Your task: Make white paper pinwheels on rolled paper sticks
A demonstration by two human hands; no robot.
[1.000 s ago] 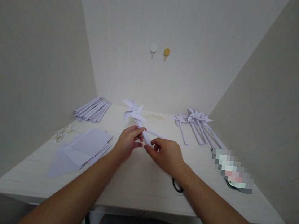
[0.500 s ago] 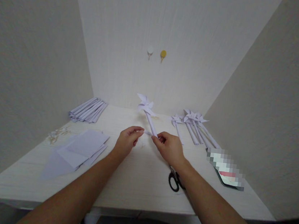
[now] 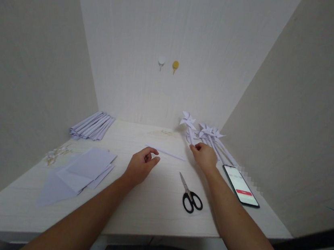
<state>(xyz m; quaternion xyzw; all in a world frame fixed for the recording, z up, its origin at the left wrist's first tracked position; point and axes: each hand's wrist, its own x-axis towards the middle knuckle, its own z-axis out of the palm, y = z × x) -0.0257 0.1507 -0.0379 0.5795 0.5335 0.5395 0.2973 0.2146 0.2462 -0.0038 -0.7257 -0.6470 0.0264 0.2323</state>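
The right hand (image 3: 204, 156) has its grip closed in a pinch: thumb and forefinger hold a paper pinwheel (image 3: 188, 120) near the lower end of its stick. This pinwheel is tilted, its blades up and leaning to the left, and it is located at the far right part of the bench (image 3: 150, 208), just beside a group of other pinwheels (image 3: 214, 135), which it partly overlaps in view.

The left hand (image 3: 140, 164) holds nothing that can be seen. Its grip is narrow, with thumb and forefinger curved toward each other and a small gap between the tips. A thin paper rod (image 3: 172, 155) lies just beyond these tips; whether the forefinger touches it, I cannot tell.

Between the two forearms lie the scissors (image 3: 189, 193), and the phone (image 3: 240, 186) is to the right of the right forearm. On the left side are paper sheets (image 3: 89, 166) and, behind them, a pile of paper rolls (image 3: 93, 126).
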